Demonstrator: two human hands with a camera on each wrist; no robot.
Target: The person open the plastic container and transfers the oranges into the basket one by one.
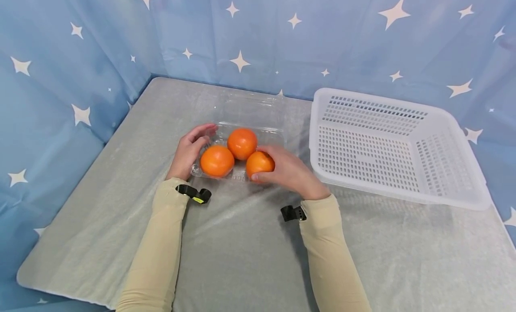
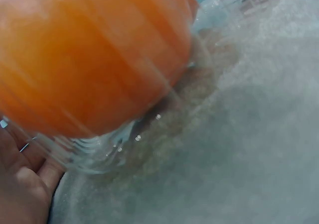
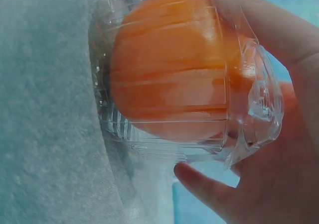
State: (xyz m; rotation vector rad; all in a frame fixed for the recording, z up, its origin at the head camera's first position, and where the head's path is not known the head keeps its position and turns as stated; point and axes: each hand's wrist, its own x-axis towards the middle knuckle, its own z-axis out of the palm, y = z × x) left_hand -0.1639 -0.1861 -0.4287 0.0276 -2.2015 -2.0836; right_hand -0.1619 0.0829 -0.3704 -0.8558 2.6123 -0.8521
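Observation:
A clear plastic clamshell box [image 1: 238, 175] lies open on the table with three oranges in it. One orange [image 1: 217, 161] sits at the front left, another orange [image 1: 242, 143] behind it, and a third orange [image 1: 260, 164] at the right. My right hand [image 1: 288, 168] holds this third orange, thumb at its front and fingers behind. In the right wrist view the box's clear wall [image 3: 174, 147] covers the orange's lower part. At the box's left side, my left hand [image 1: 189, 153] grips the edge beside the front-left orange. The left wrist view is blurred.
Right of the box stands a white plastic basket [image 1: 427, 196] with slotted walls and nothing in it. The box's raised clear lid [image 1: 250, 108] is at the back. A grey cloth [image 1: 234, 253] covers the table, and a blue star-patterned curtain [image 1: 270, 38] hangs behind and at the sides.

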